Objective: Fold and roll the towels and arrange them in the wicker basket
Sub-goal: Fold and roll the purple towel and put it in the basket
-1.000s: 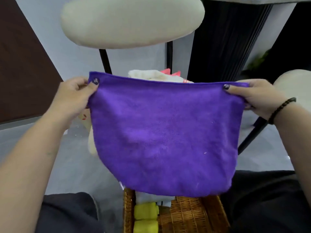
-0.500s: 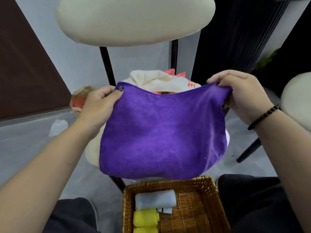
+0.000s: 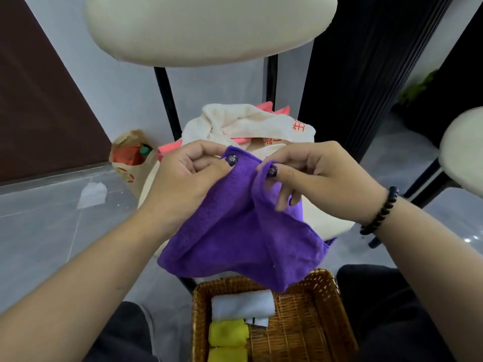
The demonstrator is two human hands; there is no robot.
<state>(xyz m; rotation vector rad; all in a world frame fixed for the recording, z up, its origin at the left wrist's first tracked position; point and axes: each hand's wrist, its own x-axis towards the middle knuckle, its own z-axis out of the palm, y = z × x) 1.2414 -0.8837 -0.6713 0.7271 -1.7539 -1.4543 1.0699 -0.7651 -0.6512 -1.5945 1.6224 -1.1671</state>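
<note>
Purple towel (image 3: 243,239) hangs above the wicker basket (image 3: 308,333); both hands pinch its touching top corners.

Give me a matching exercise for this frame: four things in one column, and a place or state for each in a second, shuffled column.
Things:
1. purple towel
2. white rolled towel
3. yellow rolled towel
4. cream towel

Places or states:
A. heaped on the stool behind the hands
B. pinched at its top corners by the left hand and right hand
C. in the wicker basket, farthest roll from the camera
D. in the basket, just nearer the camera than the white roll

Pairs: 1-B, 2-C, 3-D, 4-A
</note>
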